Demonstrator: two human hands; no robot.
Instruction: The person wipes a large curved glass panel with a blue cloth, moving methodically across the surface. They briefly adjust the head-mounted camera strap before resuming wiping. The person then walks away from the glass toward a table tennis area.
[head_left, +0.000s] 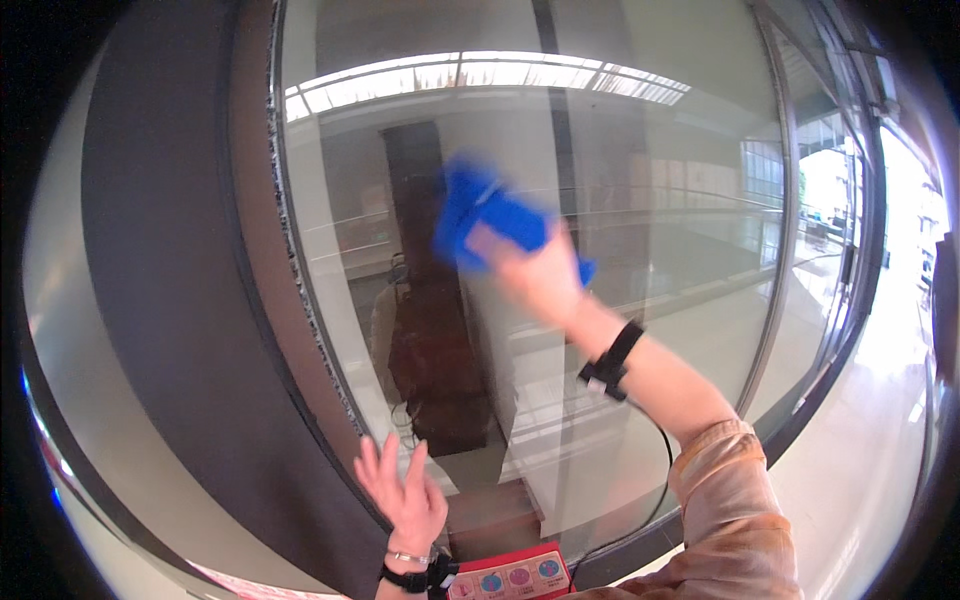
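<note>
My right hand [530, 275] presses a blue cloth [468, 205] against a large glass pane [660, 330]. The cloth and fingers are blurred by motion, and part of the cloth hangs out beside the wrist. A black strap [612, 362] with a cable circles my right wrist. Lower left, my left hand [405, 490] is held up near the pane's left edge with its fingers spread and nothing in it. A bracelet and a black strap are on that wrist.
A dark frame and panel [170, 250] run along the pane's left side. Below my left hand lies a red box [510, 577] with round coloured pictures. To the right, a metal door frame [780, 230] borders a bright, shiny floor [850, 440]. Reflections cover much of the glass.
</note>
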